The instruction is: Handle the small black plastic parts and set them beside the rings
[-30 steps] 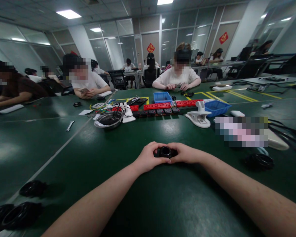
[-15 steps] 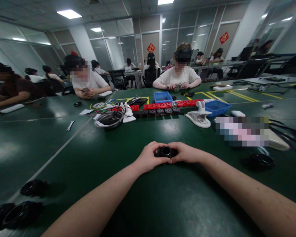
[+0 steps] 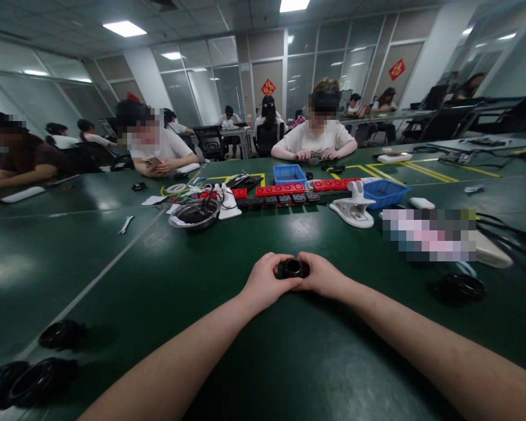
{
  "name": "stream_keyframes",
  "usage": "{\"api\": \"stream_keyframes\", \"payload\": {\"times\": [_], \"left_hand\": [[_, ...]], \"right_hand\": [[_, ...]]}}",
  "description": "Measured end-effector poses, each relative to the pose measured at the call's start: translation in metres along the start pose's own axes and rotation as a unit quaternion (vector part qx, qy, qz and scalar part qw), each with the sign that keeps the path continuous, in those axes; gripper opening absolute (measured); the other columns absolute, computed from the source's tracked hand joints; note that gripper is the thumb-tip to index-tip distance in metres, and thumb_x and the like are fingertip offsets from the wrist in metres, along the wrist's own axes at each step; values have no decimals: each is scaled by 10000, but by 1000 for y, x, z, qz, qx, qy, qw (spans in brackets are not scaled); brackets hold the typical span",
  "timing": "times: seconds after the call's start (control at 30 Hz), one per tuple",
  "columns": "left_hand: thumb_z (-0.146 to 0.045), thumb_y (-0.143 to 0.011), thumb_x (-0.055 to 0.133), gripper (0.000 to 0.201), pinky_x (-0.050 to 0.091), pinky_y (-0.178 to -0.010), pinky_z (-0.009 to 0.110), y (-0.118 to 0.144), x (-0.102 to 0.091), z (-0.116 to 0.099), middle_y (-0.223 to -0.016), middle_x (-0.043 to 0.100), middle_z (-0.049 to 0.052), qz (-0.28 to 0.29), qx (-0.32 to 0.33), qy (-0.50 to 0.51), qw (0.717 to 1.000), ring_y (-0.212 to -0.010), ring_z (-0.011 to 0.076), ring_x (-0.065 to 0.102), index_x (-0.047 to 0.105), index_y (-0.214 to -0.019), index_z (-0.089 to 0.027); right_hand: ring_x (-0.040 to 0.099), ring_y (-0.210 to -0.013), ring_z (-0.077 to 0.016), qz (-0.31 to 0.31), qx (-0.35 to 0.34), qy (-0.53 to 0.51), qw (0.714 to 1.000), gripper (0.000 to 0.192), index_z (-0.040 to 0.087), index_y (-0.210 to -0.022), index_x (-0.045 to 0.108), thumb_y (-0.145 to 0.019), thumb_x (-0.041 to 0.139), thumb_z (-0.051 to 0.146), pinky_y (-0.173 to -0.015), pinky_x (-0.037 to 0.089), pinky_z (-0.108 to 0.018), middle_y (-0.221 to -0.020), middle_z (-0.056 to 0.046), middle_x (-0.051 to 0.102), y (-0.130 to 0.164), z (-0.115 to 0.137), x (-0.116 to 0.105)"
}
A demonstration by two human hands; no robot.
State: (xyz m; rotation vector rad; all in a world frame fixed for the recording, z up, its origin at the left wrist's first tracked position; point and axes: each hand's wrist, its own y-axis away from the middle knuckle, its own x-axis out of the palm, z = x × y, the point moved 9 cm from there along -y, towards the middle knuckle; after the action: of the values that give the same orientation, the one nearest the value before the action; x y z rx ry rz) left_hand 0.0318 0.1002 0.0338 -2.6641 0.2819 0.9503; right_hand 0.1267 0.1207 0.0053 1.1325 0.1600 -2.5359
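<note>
Between my hands, on or just above the green table [image 3: 315, 345], is a black ring-shaped part [image 3: 293, 268] with a round hole turned towards me. My left hand [image 3: 269, 277] curls round its left side, thumb along the near edge. From the right, my right hand [image 3: 319, 272] closes on the same part, its fingers mostly hidden behind it. Similar black ring parts lie apart from my hands: one [image 3: 461, 288] to the right, and at the lower left one [image 3: 62, 335] alone, with two more [image 3: 42, 381] side by side nearer me.
Ahead stand a metal bowl [image 3: 195, 213] with dark items, red-and-black power strips [image 3: 280, 189], a white clamp stand [image 3: 354, 209] and blue bins [image 3: 383, 193]. A wrench [image 3: 125, 224] lies left. Cables run at the right. People [image 3: 318, 131] sit across the table.
My right hand has shifted slightly left around the black ring part, and its forearm has drawn in a little. My left hand stays nearly where it was.
</note>
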Motion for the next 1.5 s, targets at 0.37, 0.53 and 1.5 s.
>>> {"api": "stream_keyframes", "payload": {"times": [0.37, 0.53, 1.5], "left_hand": [[-312, -590, 647, 398, 375, -596, 233, -3, 1, 3, -783, 484, 7, 5, 14, 11, 1000, -673, 123, 448, 558, -961, -201], [-350, -591, 643, 421, 371, -586, 222, -5, 7, 1, -774, 464, 2, 58, 39, 39, 997, -657, 113, 435, 551, -979, -216], [-381, -584, 643, 439, 367, -585, 219, -5, 8, -1, -782, 459, 1, 65, 32, 60, 996, -667, 111, 438, 552, -983, -221]], "right_hand": [[495, -754, -175, -39, -77, 61, 994, 403, 152, -867, 503, -551, 640, 363, -611, 352, -254, -846, -52, 544, 6, 18, -5], [513, -768, -148, 171, -131, -88, 972, 365, 151, -960, 512, -632, 598, 287, -648, 383, -241, -865, -16, 562, 4, 15, 6], [502, -721, -130, 184, -122, -116, 968, 320, 135, -903, 541, -608, 611, 237, -635, 376, -226, -799, 2, 559, 2, 13, 3]]}}
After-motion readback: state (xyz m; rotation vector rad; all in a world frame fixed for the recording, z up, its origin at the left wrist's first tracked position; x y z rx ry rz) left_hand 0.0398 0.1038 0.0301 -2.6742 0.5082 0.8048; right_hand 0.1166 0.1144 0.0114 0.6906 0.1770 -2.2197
